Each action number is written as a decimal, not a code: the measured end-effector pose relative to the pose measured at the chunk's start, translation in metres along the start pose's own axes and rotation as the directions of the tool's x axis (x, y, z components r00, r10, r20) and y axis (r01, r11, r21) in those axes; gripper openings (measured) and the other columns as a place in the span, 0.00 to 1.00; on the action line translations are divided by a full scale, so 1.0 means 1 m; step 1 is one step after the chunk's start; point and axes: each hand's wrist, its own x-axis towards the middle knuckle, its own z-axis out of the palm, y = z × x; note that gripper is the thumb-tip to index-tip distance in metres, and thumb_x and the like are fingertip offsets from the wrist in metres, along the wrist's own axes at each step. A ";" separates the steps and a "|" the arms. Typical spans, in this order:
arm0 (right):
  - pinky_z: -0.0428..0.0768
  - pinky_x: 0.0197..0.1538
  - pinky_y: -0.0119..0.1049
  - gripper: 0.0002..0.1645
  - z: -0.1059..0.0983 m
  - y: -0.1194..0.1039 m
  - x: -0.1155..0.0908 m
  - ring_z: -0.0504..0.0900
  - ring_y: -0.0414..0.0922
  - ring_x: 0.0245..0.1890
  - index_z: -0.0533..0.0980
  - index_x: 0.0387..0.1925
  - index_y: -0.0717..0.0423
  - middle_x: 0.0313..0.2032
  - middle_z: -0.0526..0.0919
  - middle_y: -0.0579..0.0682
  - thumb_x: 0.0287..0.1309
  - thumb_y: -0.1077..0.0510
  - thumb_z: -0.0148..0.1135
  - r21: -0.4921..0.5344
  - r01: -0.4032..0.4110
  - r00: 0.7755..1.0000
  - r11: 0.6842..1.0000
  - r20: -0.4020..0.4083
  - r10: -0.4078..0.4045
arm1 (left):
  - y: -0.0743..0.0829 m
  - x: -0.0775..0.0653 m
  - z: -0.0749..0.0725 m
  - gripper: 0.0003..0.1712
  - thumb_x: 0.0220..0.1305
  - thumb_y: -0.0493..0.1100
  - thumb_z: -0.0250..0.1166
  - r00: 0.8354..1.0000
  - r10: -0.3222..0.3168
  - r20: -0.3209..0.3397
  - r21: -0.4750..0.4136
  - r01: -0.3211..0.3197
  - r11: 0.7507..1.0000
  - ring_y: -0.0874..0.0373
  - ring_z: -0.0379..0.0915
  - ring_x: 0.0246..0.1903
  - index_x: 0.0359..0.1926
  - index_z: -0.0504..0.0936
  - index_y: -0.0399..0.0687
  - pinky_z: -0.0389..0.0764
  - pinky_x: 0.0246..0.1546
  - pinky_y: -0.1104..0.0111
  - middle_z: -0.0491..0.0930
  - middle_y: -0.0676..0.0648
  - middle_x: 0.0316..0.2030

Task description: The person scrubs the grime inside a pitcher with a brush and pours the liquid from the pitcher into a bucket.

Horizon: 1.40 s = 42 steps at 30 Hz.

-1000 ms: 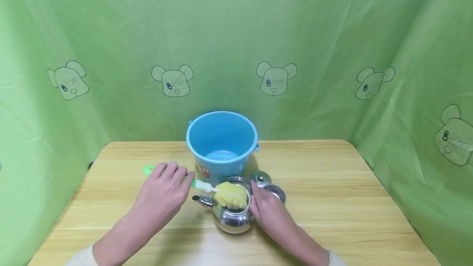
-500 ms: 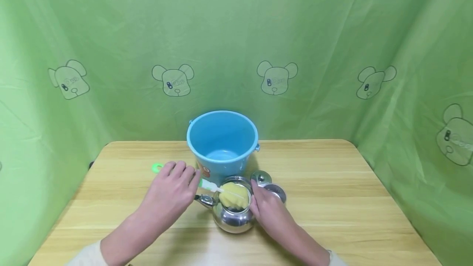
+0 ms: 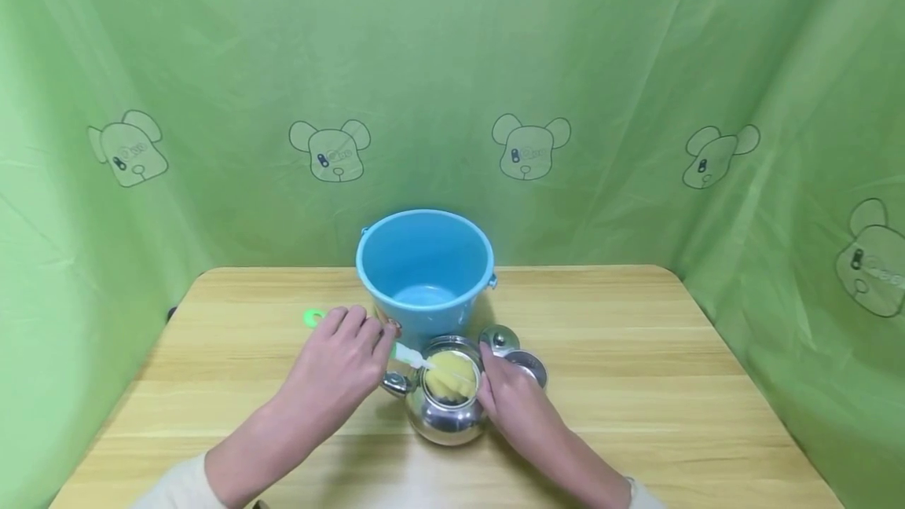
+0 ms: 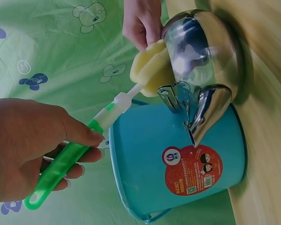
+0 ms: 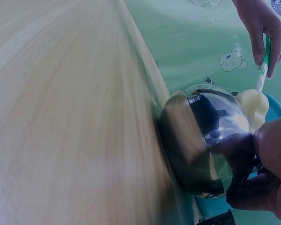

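My left hand grips the green-and-white handle of a sponge brush, its thumb lying along the handle. The brush's yellow sponge head is at the round mouth of a shiny steel teapot. Much of the sponge still shows outside the rim in the left wrist view. The teapot stands upright on the table, its spout pointing left. At its right side, my right hand holds it near the rim; in the right wrist view the fingers are curled there, and their exact grip is partly hidden.
A blue bucket stands just behind the teapot. To the right lie a steel lid and a round steel piece, partly hidden by the right hand. Green curtain surrounds the wooden table.
My left hand has moved right, carrying the brush, and the sponge has shifted from the rim's left side over the teapot's mouth. The right hand and teapot have stayed put.
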 end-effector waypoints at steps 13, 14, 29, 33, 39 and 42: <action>0.81 0.31 0.23 0.30 0.000 0.000 0.001 0.80 0.39 0.28 0.74 0.63 0.74 0.35 0.88 0.56 0.60 0.65 0.64 -0.004 -0.012 1.000 1.000 0.022 0.012 | 0.011 0.010 0.004 0.16 0.49 0.36 0.80 0.996 0.058 -0.068 -0.057 -0.061 0.996 0.51 0.73 0.36 0.40 0.88 0.49 0.73 0.38 0.66 0.86 0.46 0.34; 0.81 0.31 0.23 0.30 -0.001 -0.001 0.001 0.79 0.38 0.28 0.74 0.63 0.74 0.34 0.88 0.55 0.60 0.65 0.64 -0.002 -0.016 1.000 1.000 0.025 0.016 | 0.011 0.011 0.004 0.15 0.49 0.36 0.80 0.995 0.061 -0.074 -0.059 -0.065 0.996 0.51 0.73 0.36 0.39 0.87 0.50 0.73 0.38 0.66 0.85 0.46 0.33; 0.82 0.32 0.24 0.30 0.000 -0.001 0.000 0.81 0.39 0.28 0.73 0.63 0.75 0.33 0.88 0.55 0.61 0.65 0.64 -0.012 -0.001 1.000 1.000 0.013 0.001 | 0.020 0.030 0.014 0.07 0.53 0.40 0.77 0.969 0.186 -0.161 0.037 -0.182 0.983 0.55 0.72 0.30 0.29 0.87 0.56 0.76 0.37 0.68 0.82 0.53 0.23; 0.82 0.32 0.23 0.30 0.000 0.000 0.001 0.80 0.38 0.28 0.73 0.63 0.75 0.32 0.88 0.54 0.61 0.65 0.63 -0.015 0.006 1.000 1.000 0.009 -0.006 | 0.021 0.035 0.012 0.06 0.54 0.42 0.78 0.973 0.184 -0.138 0.049 -0.179 0.983 0.56 0.73 0.30 0.31 0.88 0.56 0.76 0.37 0.69 0.84 0.53 0.25; 0.84 0.33 0.25 0.30 0.000 -0.001 0.001 0.82 0.39 0.29 0.73 0.63 0.75 0.34 0.88 0.55 0.62 0.65 0.64 -0.010 0.011 1.000 1.000 0.011 -0.011 | 0.026 0.040 0.012 0.03 0.56 0.41 0.76 0.974 0.175 -0.147 0.069 -0.166 0.984 0.56 0.74 0.29 0.30 0.89 0.55 0.74 0.35 0.70 0.85 0.52 0.25; 0.84 0.34 0.26 0.30 -0.001 -0.002 0.001 0.82 0.40 0.30 0.73 0.63 0.75 0.35 0.88 0.56 0.62 0.65 0.64 -0.009 0.010 1.000 1.000 0.014 -0.010 | 0.028 0.040 0.013 0.02 0.57 0.42 0.75 0.974 0.167 -0.153 0.095 -0.154 0.983 0.56 0.74 0.29 0.31 0.89 0.54 0.75 0.35 0.69 0.85 0.52 0.25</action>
